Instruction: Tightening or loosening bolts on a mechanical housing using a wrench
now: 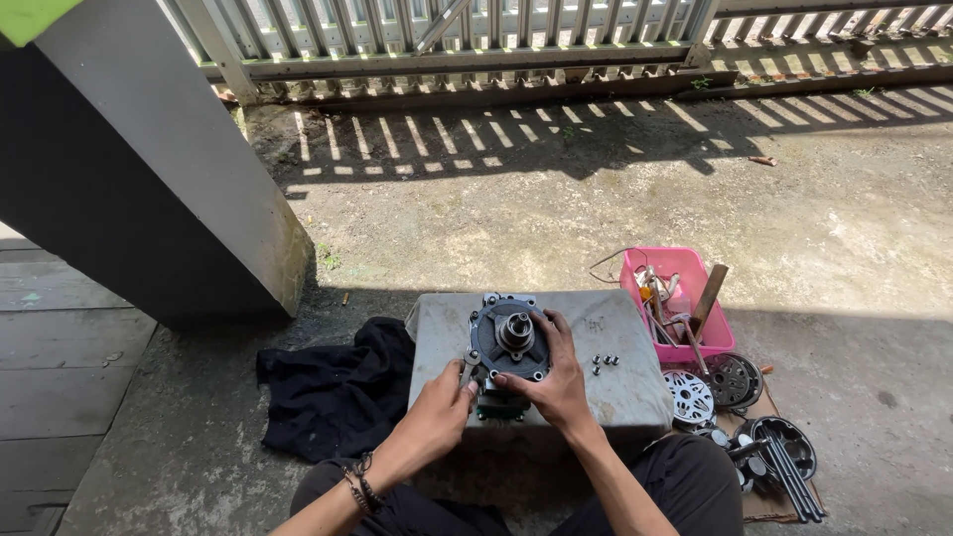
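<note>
Here, compressor (pixel 508 349) stands shaft-up on grey block (pixel 615 382), likely for working height. Left hand (pixel 437 412) grips lower left edge, fingers curled on body. Right hand (pixel 556 382) wraps right rim, fingers closed on it, apparently steadying. Loose bolts (pixel 604 363) lie just beside. Pink tray (pixel 685 270) right; black cloth (pixel 333 392) left.

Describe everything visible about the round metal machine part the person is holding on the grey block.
The machine part is a dark grey, round metal housing with a lighter stubby shaft rising from its centre and small bolts around the rim. A squarish silvery body shows behind it and a green piece below. It rests face-up on the grey block. The left hand touches its lower left edge; the right hand grips its right side, fingers over the rim.
</note>
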